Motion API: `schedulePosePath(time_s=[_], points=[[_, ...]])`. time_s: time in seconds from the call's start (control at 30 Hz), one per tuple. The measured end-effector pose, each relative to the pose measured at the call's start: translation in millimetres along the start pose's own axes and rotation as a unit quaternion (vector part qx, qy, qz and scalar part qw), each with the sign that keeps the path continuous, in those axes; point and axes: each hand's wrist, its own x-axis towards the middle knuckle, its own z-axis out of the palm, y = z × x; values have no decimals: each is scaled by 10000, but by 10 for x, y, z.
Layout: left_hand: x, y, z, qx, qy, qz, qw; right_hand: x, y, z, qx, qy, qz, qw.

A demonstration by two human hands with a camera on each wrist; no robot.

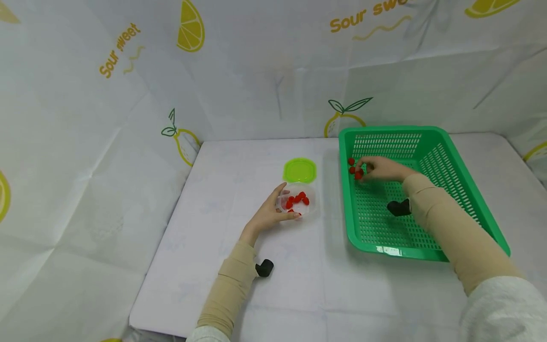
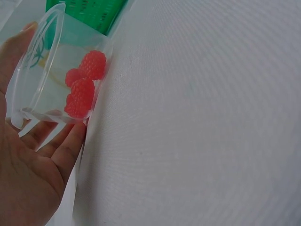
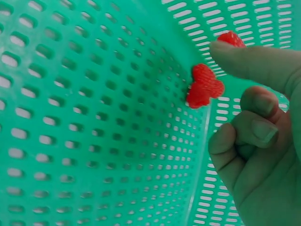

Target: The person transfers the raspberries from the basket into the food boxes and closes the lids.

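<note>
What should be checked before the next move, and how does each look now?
1. Bare left hand holding clear, round plastic tub: ok.
2. Tub uncovered: ok; flat lime-green lid lies beyond it.
3. Red, bumpy raspberries inside tub: ok.
4. Bare right hand inside green perforated plastic basket, beside more raspberries: ok.
5. Right hand gripping a raspberry: cannot tell.
6. Basket free of raspberries: not ok, some inside.

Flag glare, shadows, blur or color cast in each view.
Head: small glare patch on the near rim of the basket, soft shadow on the table beside its left side; left wrist: highlights along the rim of the cup, basket behind it looks soft; right wrist: greenish tint on the right hand, scene fairly dim.
</note>
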Motion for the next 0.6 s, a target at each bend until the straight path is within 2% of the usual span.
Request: schedulePosePath(time_s=[0.23,0.6], points=[[-5,8,-6,-47,-27,-5,10000,-52,-110,-115,620,-178,131,9978],[5,9,-10,-33,-25,-21,10000,-113,-225,-219,1028,-60,-168,9945]])
